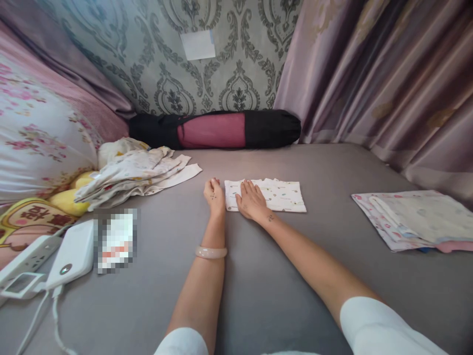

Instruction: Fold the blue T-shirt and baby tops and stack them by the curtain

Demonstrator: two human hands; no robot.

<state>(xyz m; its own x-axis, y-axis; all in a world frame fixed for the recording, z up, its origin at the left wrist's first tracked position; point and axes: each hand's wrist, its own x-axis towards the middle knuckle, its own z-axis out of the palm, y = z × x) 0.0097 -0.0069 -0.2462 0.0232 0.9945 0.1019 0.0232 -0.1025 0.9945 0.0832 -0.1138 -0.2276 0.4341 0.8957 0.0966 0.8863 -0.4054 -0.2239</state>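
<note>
A small white cloth garment [284,196] with a tiny coloured print lies folded into a flat oblong on the grey sheet. My right hand [253,199] rests flat on its left half, fingers stretched out and palm down, covering part of the cloth. Just beside the garment's left edge is my left hand [214,196], its fingers curled in and nothing visible in them. A pale bangle [211,252] circles my left forearm.
Rumpled pale clothes [136,172] lie at the left beside a floral pillow [44,133]. Nearer are a power strip [31,256] and a white power bank [72,254] with cables. Folded cloths [414,219] sit at the right. A long black-and-pink bag [214,130] lies along the wall.
</note>
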